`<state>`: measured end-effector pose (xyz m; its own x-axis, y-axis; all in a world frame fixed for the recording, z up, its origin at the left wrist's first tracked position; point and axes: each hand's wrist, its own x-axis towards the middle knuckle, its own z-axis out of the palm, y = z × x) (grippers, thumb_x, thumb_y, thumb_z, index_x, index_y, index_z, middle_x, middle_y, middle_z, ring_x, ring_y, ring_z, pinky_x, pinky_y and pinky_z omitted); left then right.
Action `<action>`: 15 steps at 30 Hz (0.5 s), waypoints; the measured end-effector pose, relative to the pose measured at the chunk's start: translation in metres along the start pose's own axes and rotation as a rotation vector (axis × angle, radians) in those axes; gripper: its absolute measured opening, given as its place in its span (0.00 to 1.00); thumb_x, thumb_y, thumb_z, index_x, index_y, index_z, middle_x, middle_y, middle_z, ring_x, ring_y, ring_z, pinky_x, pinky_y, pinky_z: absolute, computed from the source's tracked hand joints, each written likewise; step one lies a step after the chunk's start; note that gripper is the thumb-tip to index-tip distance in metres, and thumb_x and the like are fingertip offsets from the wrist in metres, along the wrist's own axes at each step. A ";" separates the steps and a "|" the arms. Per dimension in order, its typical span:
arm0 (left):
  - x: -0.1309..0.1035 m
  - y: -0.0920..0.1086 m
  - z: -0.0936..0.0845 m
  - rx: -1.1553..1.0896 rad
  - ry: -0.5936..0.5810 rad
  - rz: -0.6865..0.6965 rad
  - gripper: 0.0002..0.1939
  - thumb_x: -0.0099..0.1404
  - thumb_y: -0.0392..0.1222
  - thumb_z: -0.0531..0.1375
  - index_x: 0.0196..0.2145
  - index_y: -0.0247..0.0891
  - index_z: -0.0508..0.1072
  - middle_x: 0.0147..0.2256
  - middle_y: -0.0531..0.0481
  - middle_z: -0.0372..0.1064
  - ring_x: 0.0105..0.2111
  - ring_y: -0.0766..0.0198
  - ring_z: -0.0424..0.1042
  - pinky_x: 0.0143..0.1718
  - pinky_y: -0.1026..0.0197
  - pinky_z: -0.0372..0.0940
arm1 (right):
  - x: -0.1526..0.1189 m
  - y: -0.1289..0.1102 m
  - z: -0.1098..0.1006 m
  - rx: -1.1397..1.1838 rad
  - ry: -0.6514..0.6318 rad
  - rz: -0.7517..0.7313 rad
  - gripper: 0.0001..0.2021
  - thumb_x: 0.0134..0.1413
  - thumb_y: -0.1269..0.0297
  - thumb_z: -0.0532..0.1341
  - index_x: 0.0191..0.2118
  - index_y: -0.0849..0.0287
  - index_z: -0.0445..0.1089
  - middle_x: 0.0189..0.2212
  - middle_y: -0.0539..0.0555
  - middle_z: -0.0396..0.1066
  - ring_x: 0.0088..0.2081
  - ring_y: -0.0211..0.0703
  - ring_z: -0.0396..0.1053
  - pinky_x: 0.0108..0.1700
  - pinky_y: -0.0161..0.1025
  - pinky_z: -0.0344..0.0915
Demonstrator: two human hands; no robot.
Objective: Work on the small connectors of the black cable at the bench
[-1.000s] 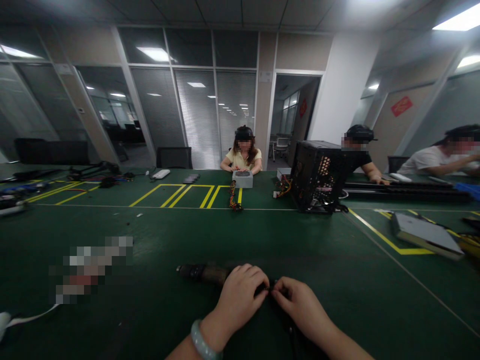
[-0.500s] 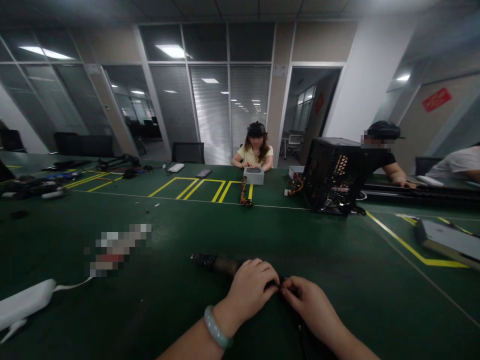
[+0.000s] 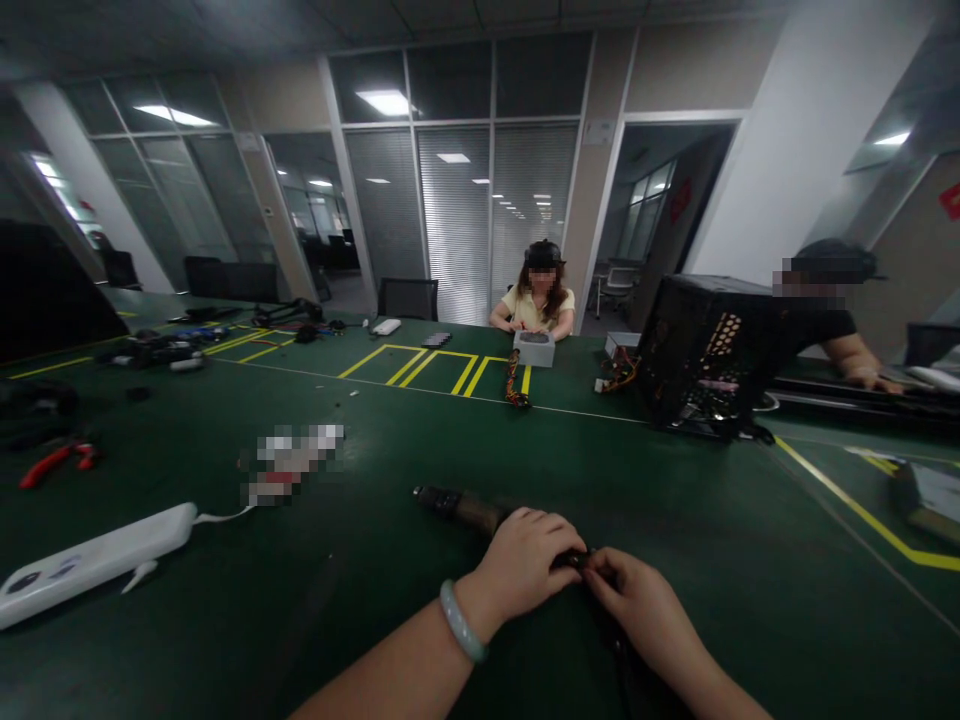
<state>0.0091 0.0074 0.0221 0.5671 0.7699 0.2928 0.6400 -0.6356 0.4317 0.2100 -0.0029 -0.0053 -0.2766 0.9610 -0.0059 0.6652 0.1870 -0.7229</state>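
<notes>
The left hand [image 3: 525,560] is curled over the back half of a dark, stick-like tool [image 3: 476,512], which lies on the green table [image 3: 375,620] along a line from ten o'clock to four o'clock, its thin tip at the ten o'clock end. The right hand [image 3: 637,600] has its fingertips pinched narrow right by the four o'clock end; whether they grip the tool or something small beside it, I cannot tell. So the left hand is nearer the tip, the right nearer the rear. A dark cord [image 3: 619,652] shows beside the right wrist, towards five o'clock. Further out, a white power strip [image 3: 112,548] lies at nine o'clock, a black computer case [image 3: 694,360] stands at one, and a grey box [image 3: 534,350] sits at twelve, before a seated person [image 3: 538,305].
</notes>
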 end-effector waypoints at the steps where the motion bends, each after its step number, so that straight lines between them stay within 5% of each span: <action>1: 0.000 0.002 -0.003 -0.027 0.007 0.005 0.15 0.63 0.45 0.64 0.48 0.47 0.71 0.48 0.54 0.70 0.50 0.60 0.67 0.58 0.52 0.52 | 0.000 0.001 0.000 -0.001 -0.007 0.001 0.09 0.57 0.59 0.56 0.32 0.54 0.72 0.29 0.48 0.74 0.32 0.42 0.70 0.33 0.33 0.59; 4: 0.000 0.004 -0.017 -0.082 0.060 -0.007 0.19 0.63 0.49 0.64 0.51 0.48 0.68 0.50 0.55 0.69 0.52 0.60 0.66 0.62 0.50 0.48 | 0.000 0.001 -0.002 -0.023 -0.014 0.004 0.09 0.56 0.59 0.56 0.33 0.54 0.72 0.30 0.49 0.75 0.32 0.43 0.71 0.33 0.34 0.59; 7: -0.001 -0.014 -0.040 -0.103 0.242 -0.157 0.18 0.66 0.49 0.60 0.53 0.48 0.67 0.55 0.52 0.65 0.50 0.60 0.68 0.55 0.53 0.59 | -0.001 -0.002 -0.004 -0.020 -0.018 0.015 0.11 0.58 0.56 0.55 0.34 0.53 0.73 0.32 0.49 0.75 0.34 0.44 0.71 0.34 0.34 0.60; 11: -0.022 -0.085 -0.076 -0.028 0.646 -0.556 0.18 0.67 0.47 0.56 0.52 0.39 0.64 0.63 0.40 0.49 0.42 0.59 0.72 0.44 0.56 0.67 | -0.004 -0.007 -0.006 0.000 -0.020 0.038 0.12 0.58 0.54 0.56 0.35 0.53 0.74 0.34 0.50 0.76 0.35 0.45 0.72 0.34 0.34 0.61; 13: -0.042 -0.127 -0.091 0.115 0.757 -0.826 0.20 0.66 0.48 0.57 0.52 0.38 0.62 0.63 0.39 0.47 0.54 0.53 0.64 0.52 0.55 0.63 | -0.004 -0.008 -0.008 0.007 -0.027 0.045 0.12 0.58 0.54 0.56 0.36 0.53 0.74 0.34 0.50 0.76 0.36 0.45 0.72 0.35 0.34 0.62; 15: -0.065 -0.162 -0.104 0.145 0.785 -0.956 0.24 0.64 0.46 0.59 0.53 0.32 0.60 0.62 0.34 0.47 0.62 0.47 0.52 0.59 0.50 0.54 | -0.004 -0.009 -0.009 0.013 -0.040 0.054 0.12 0.58 0.54 0.56 0.36 0.52 0.74 0.35 0.50 0.76 0.36 0.45 0.72 0.34 0.34 0.62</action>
<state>-0.1856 0.0668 0.0221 -0.5883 0.7216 0.3650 0.7046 0.2361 0.6692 0.2118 -0.0069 0.0071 -0.2679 0.9607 -0.0728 0.6712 0.1319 -0.7294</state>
